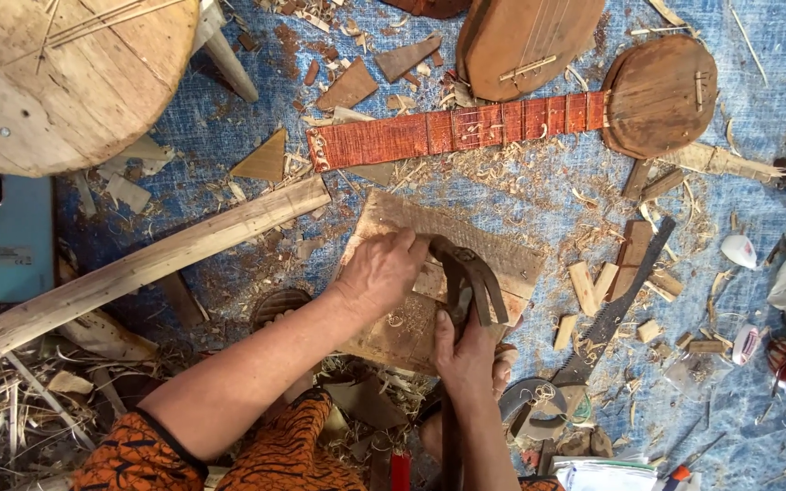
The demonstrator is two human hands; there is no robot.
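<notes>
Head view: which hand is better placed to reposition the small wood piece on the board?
Left. The left hand already pinches the small wood piece on the board, while the right hand is wrapped around the dark curved blade tool.

One head camera — looking steeply down, close over the littered work floor [757,55].
</notes>
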